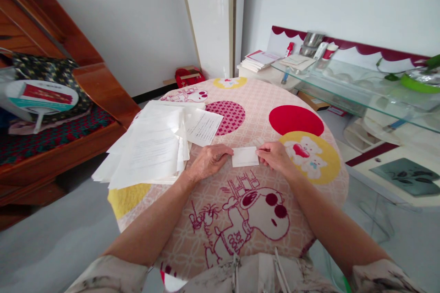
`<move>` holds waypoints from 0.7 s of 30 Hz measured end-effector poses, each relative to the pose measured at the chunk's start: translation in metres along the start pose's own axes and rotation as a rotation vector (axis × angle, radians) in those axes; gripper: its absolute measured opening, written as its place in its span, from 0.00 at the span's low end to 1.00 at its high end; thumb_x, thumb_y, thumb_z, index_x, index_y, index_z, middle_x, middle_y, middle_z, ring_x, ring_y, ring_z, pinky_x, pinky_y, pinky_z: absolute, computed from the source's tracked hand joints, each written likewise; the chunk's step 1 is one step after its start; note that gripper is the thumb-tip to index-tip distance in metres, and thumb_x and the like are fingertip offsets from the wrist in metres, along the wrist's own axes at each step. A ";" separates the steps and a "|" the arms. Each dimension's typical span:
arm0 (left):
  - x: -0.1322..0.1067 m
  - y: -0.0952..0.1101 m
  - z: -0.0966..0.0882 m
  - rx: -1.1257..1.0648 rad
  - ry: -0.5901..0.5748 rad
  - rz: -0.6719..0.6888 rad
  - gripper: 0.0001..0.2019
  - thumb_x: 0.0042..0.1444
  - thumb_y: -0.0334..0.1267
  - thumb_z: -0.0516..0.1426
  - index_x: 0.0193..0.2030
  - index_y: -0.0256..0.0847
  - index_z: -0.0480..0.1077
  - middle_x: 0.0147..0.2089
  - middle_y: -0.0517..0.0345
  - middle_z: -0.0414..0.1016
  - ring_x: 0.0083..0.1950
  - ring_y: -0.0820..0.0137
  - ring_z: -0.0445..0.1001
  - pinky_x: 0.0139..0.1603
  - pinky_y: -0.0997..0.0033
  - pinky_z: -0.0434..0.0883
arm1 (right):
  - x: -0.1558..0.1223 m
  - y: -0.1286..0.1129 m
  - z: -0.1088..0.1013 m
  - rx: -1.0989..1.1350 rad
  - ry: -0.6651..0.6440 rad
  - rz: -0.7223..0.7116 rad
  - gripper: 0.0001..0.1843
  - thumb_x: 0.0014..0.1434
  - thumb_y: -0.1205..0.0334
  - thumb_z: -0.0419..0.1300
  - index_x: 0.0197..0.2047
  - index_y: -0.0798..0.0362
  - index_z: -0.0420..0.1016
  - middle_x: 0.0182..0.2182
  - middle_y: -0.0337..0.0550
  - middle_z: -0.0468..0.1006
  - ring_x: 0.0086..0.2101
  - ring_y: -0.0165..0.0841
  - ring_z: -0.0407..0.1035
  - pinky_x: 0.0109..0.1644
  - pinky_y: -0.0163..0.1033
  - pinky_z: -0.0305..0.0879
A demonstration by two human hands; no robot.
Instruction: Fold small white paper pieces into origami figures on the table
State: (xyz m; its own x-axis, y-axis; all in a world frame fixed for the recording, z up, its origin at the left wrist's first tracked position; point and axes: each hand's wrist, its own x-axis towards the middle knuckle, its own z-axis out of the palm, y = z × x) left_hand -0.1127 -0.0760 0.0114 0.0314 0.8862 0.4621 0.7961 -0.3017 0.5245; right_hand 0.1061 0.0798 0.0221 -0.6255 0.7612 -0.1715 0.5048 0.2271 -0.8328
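Note:
A small white piece of paper (pixel 245 157), folded or card-like, is held level just over the round table between my two hands. My left hand (pixel 210 161) pinches its left edge between thumb and fingers. At the right edge, my right hand (pixel 274 155) grips it in the same way. Left of my left hand lies a spread stack of printed white sheets (pixel 147 146). One smaller printed sheet (pixel 205 127) sticks out of the stack toward the middle. Beneath everything is a pink patterned tablecloth (pixel 256 121) with cartoon figures and coloured circles.
On the left stands a wooden bench (pixel 99 96) with a hand fan (pixel 43 97) and a dark patterned bag. To the right, a glass shelf (pixel 360 82) carries tins, a cup and a green-rimmed bowl. A stack of booklets (pixel 257 60) sits behind the table, near a tall white cabinet-like unit (pixel 209 18).

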 end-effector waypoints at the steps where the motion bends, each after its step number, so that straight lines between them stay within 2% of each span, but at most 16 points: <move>1: 0.000 0.000 0.002 0.009 0.013 -0.006 0.12 0.67 0.32 0.54 0.50 0.38 0.78 0.49 0.50 0.84 0.50 0.65 0.82 0.53 0.62 0.79 | 0.000 -0.001 0.002 -0.043 0.007 -0.022 0.07 0.55 0.65 0.61 0.25 0.55 0.76 0.19 0.39 0.75 0.20 0.27 0.66 0.21 0.30 0.57; 3: -0.001 0.001 0.007 0.035 0.003 -0.011 0.15 0.68 0.36 0.55 0.59 0.40 0.74 0.57 0.47 0.81 0.58 0.62 0.79 0.60 0.57 0.77 | -0.001 -0.001 0.005 -0.091 0.021 -0.062 0.07 0.53 0.65 0.62 0.24 0.54 0.75 0.19 0.39 0.75 0.21 0.28 0.67 0.24 0.32 0.58; 6: -0.002 0.005 0.012 0.064 -0.026 -0.023 0.27 0.68 0.40 0.58 0.72 0.43 0.62 0.69 0.44 0.72 0.68 0.58 0.72 0.67 0.50 0.72 | -0.004 -0.001 0.009 -0.038 0.042 -0.113 0.08 0.54 0.63 0.62 0.24 0.53 0.73 0.19 0.38 0.74 0.21 0.29 0.66 0.26 0.34 0.59; 9: 0.000 0.012 0.013 0.096 -0.002 -0.022 0.37 0.67 0.41 0.58 0.78 0.47 0.48 0.76 0.45 0.61 0.74 0.53 0.63 0.72 0.45 0.67 | -0.013 -0.002 0.013 -0.002 0.205 -0.241 0.09 0.58 0.58 0.61 0.28 0.51 0.72 0.21 0.38 0.74 0.24 0.31 0.66 0.30 0.35 0.61; 12: 0.004 0.020 0.012 0.150 0.030 0.010 0.40 0.68 0.37 0.57 0.80 0.50 0.40 0.80 0.48 0.53 0.79 0.52 0.55 0.76 0.43 0.60 | -0.025 -0.003 0.021 -0.151 0.358 -0.393 0.10 0.62 0.58 0.57 0.30 0.51 0.72 0.25 0.42 0.76 0.27 0.33 0.67 0.35 0.37 0.63; 14: 0.005 0.022 0.011 0.192 0.007 0.053 0.37 0.67 0.34 0.56 0.79 0.49 0.45 0.79 0.49 0.53 0.79 0.53 0.53 0.78 0.42 0.56 | -0.033 -0.002 0.029 -0.292 0.324 -0.484 0.11 0.64 0.60 0.56 0.30 0.51 0.72 0.27 0.45 0.77 0.30 0.35 0.69 0.38 0.38 0.63; 15: 0.006 0.022 0.011 0.211 -0.018 0.078 0.33 0.67 0.33 0.55 0.77 0.48 0.51 0.78 0.50 0.56 0.79 0.54 0.55 0.78 0.41 0.55 | -0.036 -0.002 0.034 -0.352 0.283 -0.524 0.11 0.64 0.62 0.55 0.30 0.51 0.72 0.28 0.46 0.78 0.31 0.35 0.69 0.38 0.39 0.63; 18: 0.005 0.018 0.012 0.227 -0.084 0.168 0.16 0.69 0.32 0.53 0.60 0.46 0.72 0.69 0.52 0.72 0.71 0.58 0.68 0.78 0.44 0.56 | -0.044 0.000 0.045 -0.437 0.142 -0.587 0.11 0.65 0.63 0.55 0.32 0.52 0.74 0.29 0.48 0.79 0.31 0.36 0.70 0.39 0.39 0.62; 20: 0.003 0.015 0.013 0.222 -0.102 0.202 0.12 0.70 0.34 0.52 0.49 0.45 0.77 0.65 0.53 0.75 0.66 0.59 0.73 0.77 0.46 0.59 | -0.047 -0.001 0.047 -0.413 0.065 -0.590 0.12 0.68 0.59 0.56 0.35 0.52 0.77 0.30 0.47 0.80 0.32 0.36 0.71 0.40 0.39 0.63; 21: 0.002 0.014 0.013 0.221 -0.101 0.201 0.12 0.70 0.35 0.52 0.46 0.45 0.79 0.66 0.53 0.74 0.66 0.58 0.73 0.76 0.46 0.61 | -0.047 -0.001 0.047 -0.387 0.037 -0.582 0.13 0.69 0.56 0.55 0.36 0.52 0.78 0.30 0.46 0.80 0.32 0.35 0.71 0.40 0.38 0.63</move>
State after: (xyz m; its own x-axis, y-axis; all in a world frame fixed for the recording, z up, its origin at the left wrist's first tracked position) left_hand -0.0935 -0.0740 0.0107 0.2528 0.8504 0.4614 0.8797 -0.4006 0.2563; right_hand 0.1073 0.0154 0.0066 -0.8414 0.4687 0.2689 0.2739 0.7989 -0.5354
